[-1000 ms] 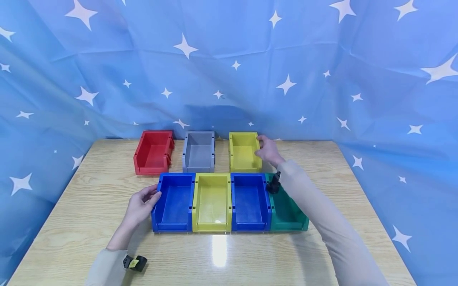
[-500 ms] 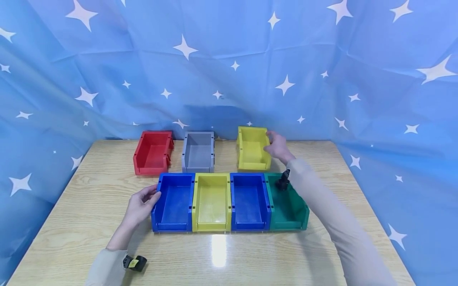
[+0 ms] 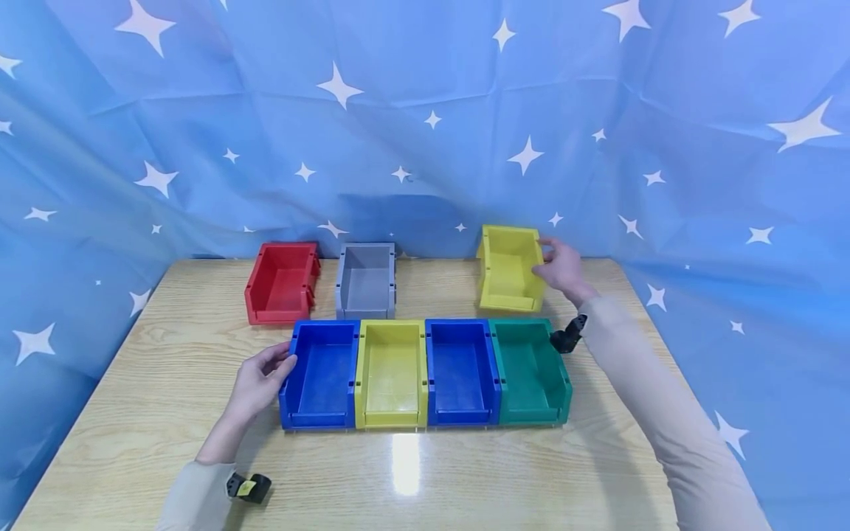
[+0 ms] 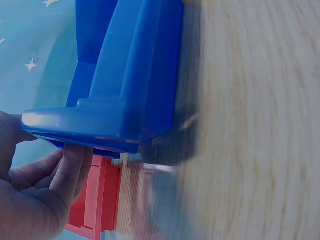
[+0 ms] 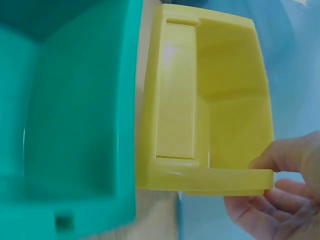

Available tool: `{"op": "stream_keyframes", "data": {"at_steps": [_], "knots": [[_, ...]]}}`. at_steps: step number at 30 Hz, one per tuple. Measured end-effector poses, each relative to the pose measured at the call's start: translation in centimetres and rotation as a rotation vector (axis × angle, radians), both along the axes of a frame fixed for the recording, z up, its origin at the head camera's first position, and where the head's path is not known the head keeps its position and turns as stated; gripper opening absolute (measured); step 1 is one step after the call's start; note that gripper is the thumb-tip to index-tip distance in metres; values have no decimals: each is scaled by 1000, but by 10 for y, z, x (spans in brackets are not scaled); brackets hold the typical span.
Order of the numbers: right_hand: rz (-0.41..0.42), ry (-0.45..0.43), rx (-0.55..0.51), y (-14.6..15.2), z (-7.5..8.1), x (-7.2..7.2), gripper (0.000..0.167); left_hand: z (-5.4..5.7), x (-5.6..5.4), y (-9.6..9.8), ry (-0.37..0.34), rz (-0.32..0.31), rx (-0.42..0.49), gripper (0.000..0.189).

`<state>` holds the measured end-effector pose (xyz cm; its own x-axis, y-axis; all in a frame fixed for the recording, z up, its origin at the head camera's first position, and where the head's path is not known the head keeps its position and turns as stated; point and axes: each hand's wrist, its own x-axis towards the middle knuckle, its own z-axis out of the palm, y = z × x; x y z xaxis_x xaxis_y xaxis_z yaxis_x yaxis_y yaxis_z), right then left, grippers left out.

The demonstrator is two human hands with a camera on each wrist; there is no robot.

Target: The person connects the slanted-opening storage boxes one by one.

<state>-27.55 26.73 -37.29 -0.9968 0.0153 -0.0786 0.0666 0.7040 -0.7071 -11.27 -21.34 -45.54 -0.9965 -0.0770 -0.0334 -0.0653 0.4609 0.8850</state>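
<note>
At the back right, my right hand (image 3: pixel 563 267) pinches the right wall of a small yellow bin (image 3: pixel 511 265), which looks raised and slightly tilted. In the right wrist view, the thumb is inside that yellow bin (image 5: pixel 235 120) and the fingers are outside. My left hand (image 3: pixel 260 380) holds the left wall of a blue bin (image 3: pixel 325 372), thumb over its rim; the left wrist view shows fingers behind the blue wall (image 4: pixel 125 75). That bin stands in a touching row with a yellow bin (image 3: pixel 392 369), another blue bin (image 3: pixel 461 369) and a green bin (image 3: pixel 531 369).
Behind the row, a red bin (image 3: pixel 282 280) and a grey bin (image 3: pixel 367 279) stand apart on the wooden table (image 3: pixel 319 479). A blue star-printed cloth (image 3: pixel 425 162) hangs along the back and sides.
My right hand has carried the small yellow bin rightward, away from the grey bin, and it now looks lifted. My left hand has kept its hold on the blue bin.
</note>
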Motion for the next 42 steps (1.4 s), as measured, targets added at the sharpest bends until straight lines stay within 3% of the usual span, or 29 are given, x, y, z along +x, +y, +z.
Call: {"op": "stream_keyframes", "data": {"at_steps": [11,29,42], "knots": [[-16,23,-56,44,15,24,61,-2,0,1,-6,10,-1,38],[-57,8,37,91,27,73,62,-3,1,1,-35,10,-21,39],[-27,26,95,115,28,116,62,-1,0,0,-61,16,-31,42]]}}
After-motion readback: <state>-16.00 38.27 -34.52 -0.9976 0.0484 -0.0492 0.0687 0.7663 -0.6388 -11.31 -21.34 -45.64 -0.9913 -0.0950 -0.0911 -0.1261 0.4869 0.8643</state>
